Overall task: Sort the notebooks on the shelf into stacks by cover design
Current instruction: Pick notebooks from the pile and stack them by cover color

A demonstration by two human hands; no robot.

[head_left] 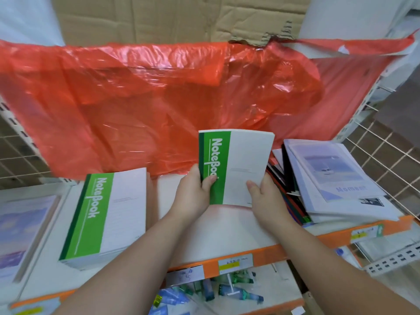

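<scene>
Green notebook (245,160) lifted above the shelf (227,235), held in both hands.
Left hand (193,192) grips the green spine band, thumb on the cover; right hand (263,192) grips the lower right edge. The notebook stands upright between the matching green stack (109,214) at near left and the mixed pile (329,178) at right. Judged step: carrying one sorted item. Next move likely calls for laying it flat on the green stack, edges squared and band aligned.
</scene>
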